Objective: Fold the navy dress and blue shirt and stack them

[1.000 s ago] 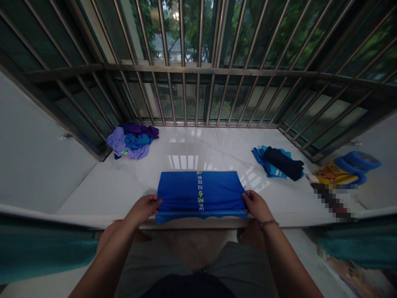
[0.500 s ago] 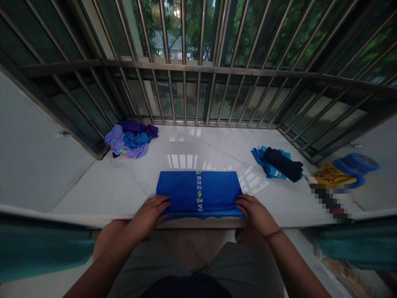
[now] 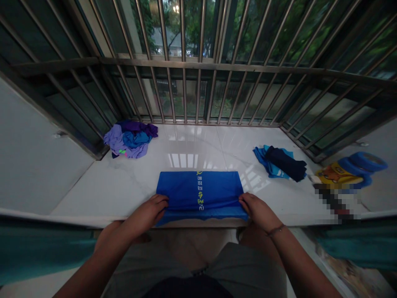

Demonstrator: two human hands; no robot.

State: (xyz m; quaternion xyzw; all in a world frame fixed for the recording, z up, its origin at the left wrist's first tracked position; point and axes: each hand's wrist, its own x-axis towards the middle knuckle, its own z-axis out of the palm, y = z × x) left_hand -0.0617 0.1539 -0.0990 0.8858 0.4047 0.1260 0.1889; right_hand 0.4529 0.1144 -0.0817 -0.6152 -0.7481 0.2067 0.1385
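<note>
A folded blue garment [image 3: 180, 188] lies flat near the front edge of the white sill, with a yellow and white print running down its middle. At its left edge, my left hand [image 3: 153, 209] has the cloth pinched between closed fingers. My right hand [image 3: 256, 209] grips the opposite edge in the same way. Between the two hands a crease crosses the cloth, and its near strip reaches the sill's front edge.
Purple and blue clothes [image 3: 132, 139] lie crumpled at the back left of the sill [image 3: 198, 145]. To the right are folded blue and dark navy clothes [image 3: 283, 162], beside a blue and yellow container [image 3: 344, 171] and a pixelated dark item. Metal bars [image 3: 198, 65] close off the back.
Both hands have tightened from loosely resting fingers to a pinch on the garment's sides. The cloth between them has a sharper crease, and more of its near strip shows.
</note>
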